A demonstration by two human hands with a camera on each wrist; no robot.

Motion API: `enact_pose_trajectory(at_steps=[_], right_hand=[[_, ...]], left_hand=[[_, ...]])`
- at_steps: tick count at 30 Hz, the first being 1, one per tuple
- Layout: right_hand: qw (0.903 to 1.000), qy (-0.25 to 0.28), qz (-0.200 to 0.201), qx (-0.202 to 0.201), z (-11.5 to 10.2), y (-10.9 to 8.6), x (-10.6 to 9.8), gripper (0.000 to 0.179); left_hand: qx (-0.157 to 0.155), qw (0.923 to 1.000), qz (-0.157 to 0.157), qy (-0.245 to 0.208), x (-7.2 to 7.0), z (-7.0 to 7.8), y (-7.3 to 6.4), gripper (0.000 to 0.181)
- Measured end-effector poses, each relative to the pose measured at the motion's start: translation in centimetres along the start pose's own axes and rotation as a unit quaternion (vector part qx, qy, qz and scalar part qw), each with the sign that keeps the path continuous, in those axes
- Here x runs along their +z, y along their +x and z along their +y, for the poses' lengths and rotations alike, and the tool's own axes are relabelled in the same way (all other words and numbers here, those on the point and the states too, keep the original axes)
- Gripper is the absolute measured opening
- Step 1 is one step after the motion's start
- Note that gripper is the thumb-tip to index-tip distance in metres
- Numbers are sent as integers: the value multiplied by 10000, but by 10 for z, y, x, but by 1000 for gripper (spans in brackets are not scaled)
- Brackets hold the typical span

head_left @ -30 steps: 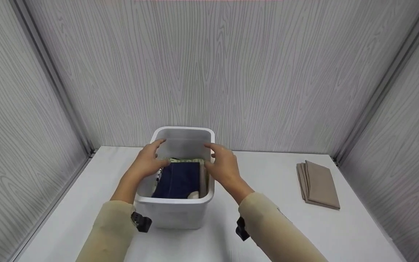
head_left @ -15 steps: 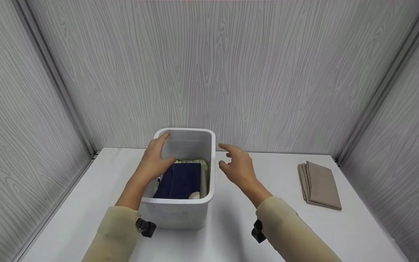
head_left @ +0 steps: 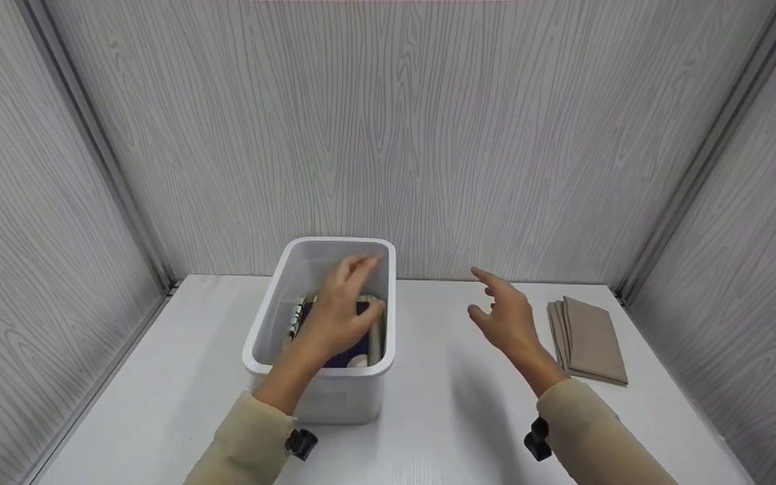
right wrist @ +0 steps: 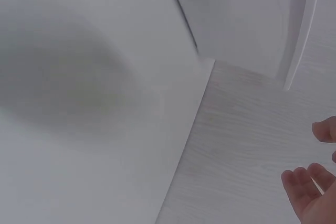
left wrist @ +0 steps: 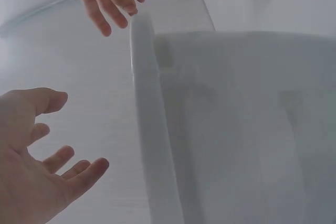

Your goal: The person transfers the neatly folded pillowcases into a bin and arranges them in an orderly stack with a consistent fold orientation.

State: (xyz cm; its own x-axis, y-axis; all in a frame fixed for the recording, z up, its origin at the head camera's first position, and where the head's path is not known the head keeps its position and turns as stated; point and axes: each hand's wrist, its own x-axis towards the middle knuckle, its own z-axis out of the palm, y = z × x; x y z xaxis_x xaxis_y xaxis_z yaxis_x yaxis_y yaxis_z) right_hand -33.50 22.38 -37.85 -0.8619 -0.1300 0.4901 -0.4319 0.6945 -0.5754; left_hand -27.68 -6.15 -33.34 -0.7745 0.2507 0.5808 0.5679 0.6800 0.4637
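In the head view my left hand hovers above the white plastic bin, its fingers loosely bent around nothing. Inside the bin lie a folded navy cloth and a black-and-white patterned cloth along the left wall, both partly covered by that hand. My right hand is in the air over the table, between the bin and a folded tan cloth, and holds nothing. The left wrist view has the left hand with spread fingers beside the bin wall.
The white table meets a grey wood-grain back panel, with similar panels on either side. The tan cloth lies near the right edge of the table. Black wrist cameras sit under both sleeves.
My right hand has moved right, away from the bin toward the tan cloth. My left hand has shifted right across the bin's opening. The cloths have stayed in place.
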Motion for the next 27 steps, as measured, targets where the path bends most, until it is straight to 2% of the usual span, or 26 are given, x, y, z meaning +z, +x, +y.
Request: enact_pose_trajectory(at_steps=[5,9,17,27], right_hand=[[9997,-225,69,119,30,-10,-14,63],[9986,-459,124,228,49,-20,-22,64],[9972,-578,121,461,75,-36,-28,66],[9937,-984,327,428,110,-54,-37,65]], left_hand=[[341,9980,-361,399,24,17,3,63],[616,9937,-500,795,45,26,4,63],[1226,9781,-584,1577,85,40,5,63],[1843,9589,-623,2064,128,65,1,62]])
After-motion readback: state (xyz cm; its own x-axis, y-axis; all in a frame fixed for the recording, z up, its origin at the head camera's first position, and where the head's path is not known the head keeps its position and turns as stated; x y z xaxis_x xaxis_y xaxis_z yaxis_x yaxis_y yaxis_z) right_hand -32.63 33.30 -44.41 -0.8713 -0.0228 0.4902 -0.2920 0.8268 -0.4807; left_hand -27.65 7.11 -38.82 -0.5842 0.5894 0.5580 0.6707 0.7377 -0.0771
